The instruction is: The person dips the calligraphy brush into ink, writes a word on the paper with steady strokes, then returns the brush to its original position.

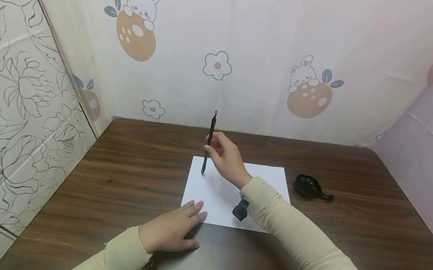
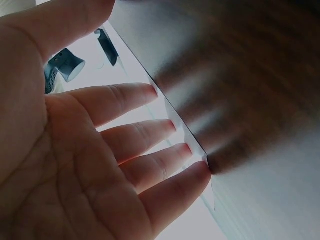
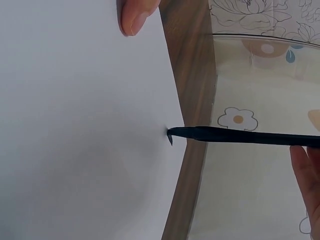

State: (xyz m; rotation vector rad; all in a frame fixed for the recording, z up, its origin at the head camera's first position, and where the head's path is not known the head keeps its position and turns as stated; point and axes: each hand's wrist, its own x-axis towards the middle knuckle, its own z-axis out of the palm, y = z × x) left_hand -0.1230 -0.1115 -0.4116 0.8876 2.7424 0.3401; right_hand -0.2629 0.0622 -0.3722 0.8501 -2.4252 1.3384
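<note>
White paper (image 1: 216, 204) hides partly behind the right hand (image 1: 228, 159) pinching a brush (image 1: 211, 131).

Tabletop (image 1: 115, 177) wood-grained, low sheen; paper (image 1: 217, 202) smooth, matt; ladle-shaped dish (image 1: 308, 187) toward surface's right edge glossy; cloth backdrop (image 1: 260, 28) creased

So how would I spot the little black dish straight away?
On the brown table, find the white paper. Just to its right sits the black dish; unlike the slim brush, it's rounded and hollow, with a short handle.
</note>
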